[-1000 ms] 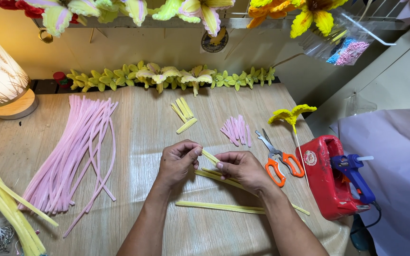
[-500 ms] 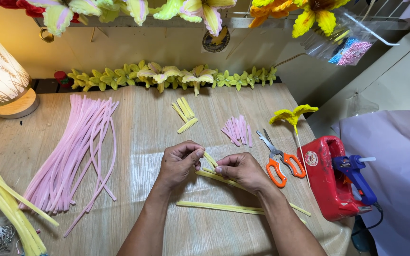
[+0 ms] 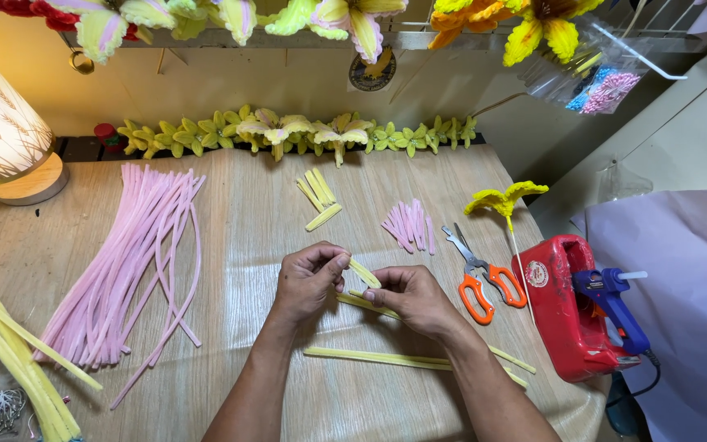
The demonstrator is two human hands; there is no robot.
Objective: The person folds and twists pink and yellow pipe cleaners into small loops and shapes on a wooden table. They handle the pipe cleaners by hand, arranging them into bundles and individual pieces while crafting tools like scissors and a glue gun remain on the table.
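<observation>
My left hand [image 3: 308,282] and my right hand [image 3: 411,299] meet over the middle of the wooden table [image 3: 247,221]. Between their fingertips they pinch a short yellow fuzzy stem piece [image 3: 363,272], folded and slanting. Under my right hand lies another yellow stem [image 3: 355,301], and a long yellow stem [image 3: 370,357] lies nearer me. Several short cut yellow pieces [image 3: 318,196] and short pink pieces [image 3: 407,223] lie farther back on the table.
A big bundle of long pink stems [image 3: 128,262] lies at left, long yellow stems [image 3: 6,348] at the near left. Orange-handled scissors [image 3: 480,274], a finished yellow flower [image 3: 505,200], a red box [image 3: 562,307] and a blue glue gun [image 3: 611,307] sit at right. A lamp [image 3: 2,147] stands far left.
Both hands stay in the same spot; the fingers have shifted slightly on the short yellow piece.
</observation>
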